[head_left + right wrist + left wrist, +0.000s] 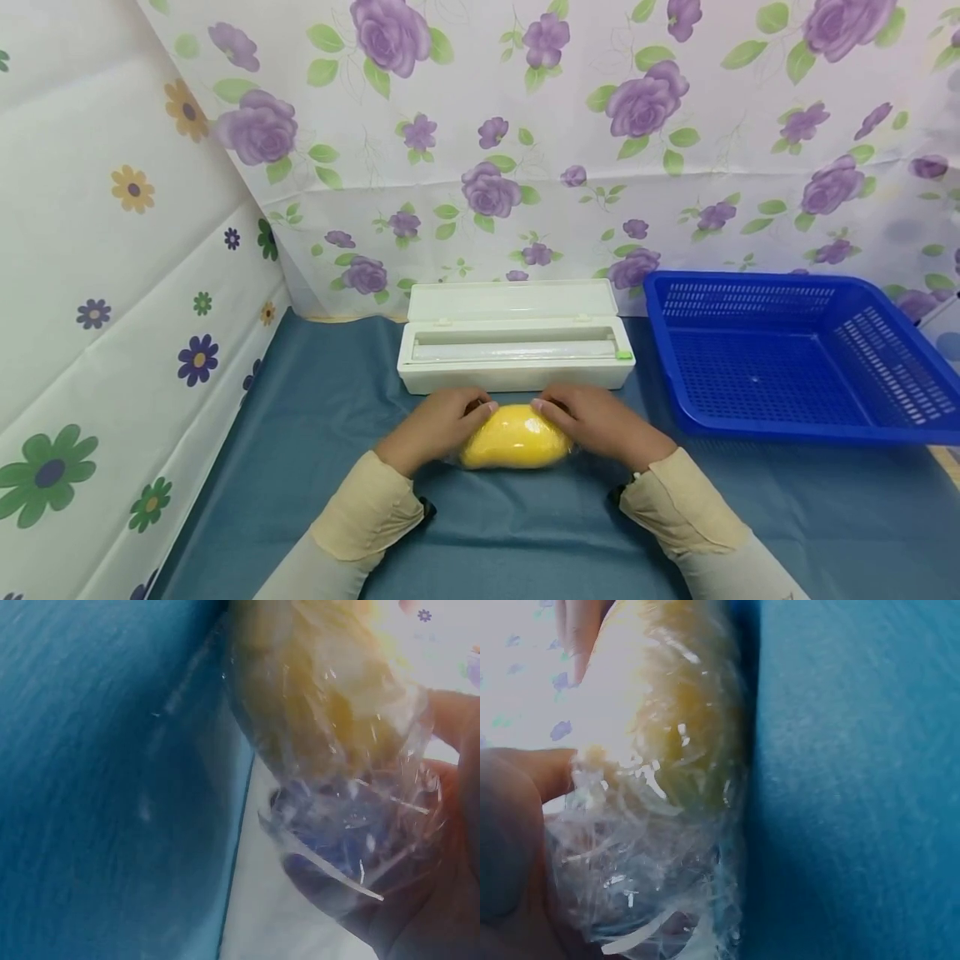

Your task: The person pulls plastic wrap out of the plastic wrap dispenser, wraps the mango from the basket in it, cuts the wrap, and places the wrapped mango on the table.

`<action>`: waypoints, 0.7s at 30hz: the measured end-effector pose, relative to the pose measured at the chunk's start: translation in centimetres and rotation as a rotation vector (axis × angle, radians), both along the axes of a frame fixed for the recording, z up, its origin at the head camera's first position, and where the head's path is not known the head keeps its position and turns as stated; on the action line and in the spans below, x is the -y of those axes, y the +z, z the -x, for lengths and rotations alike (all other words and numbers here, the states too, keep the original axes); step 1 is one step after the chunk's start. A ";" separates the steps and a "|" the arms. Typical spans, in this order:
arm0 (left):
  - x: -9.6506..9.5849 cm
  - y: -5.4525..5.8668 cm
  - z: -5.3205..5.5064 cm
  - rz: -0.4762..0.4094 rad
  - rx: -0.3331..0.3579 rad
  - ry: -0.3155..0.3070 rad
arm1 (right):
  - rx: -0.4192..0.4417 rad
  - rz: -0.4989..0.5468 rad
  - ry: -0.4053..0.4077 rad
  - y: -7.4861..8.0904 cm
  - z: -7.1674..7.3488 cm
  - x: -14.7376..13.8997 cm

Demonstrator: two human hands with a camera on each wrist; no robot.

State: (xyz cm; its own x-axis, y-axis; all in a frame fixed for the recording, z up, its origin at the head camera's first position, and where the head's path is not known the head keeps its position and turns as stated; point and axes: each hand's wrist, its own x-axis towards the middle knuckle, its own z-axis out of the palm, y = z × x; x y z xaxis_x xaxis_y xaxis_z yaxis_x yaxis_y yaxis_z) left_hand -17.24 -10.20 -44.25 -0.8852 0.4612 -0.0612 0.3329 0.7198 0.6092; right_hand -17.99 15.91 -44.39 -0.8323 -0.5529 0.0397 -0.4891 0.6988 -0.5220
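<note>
A rounded, oblong yellow thing (516,437) wrapped in clear cling film lies crosswise close over the cloth, in front of a white film dispenser. My left hand (447,423) grips its left end, thumb on the near upper side. The right hand (600,422) grips the opposite end in the same way. Both wrist views show loose, crumpled film (649,877) bunched past the ends of the yellow thing, with fingers seen through the film (352,825) on the right. What exactly the yellow thing is, I cannot tell.
Just behind the hands stands the white cling film dispenser (517,375), lid raised, a film roll (513,350) inside and a green slider (623,355) at its right end. A blue plastic basket (678,392) is at the right. Blue-green cloth (330,392) covers the table; flowered sheets hang behind and left.
</note>
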 end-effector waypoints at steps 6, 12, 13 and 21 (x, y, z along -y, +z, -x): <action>-0.3 -0.2 0.1 0.030 -0.121 0.031 | -0.176 0.014 0.025 0.4 -0.4 0.3; -0.6 -0.5 -0.1 0.076 -0.264 0.018 | -0.303 0.027 0.029 0.6 -1.4 1.6; -0.7 -0.5 -0.2 0.082 -0.287 0.024 | -0.313 0.029 0.027 0.6 -1.6 1.9; -2.3 0.7 -1.9 0.020 -0.258 -0.022 | -0.319 0.036 0.012 -0.4 -2.8 3.8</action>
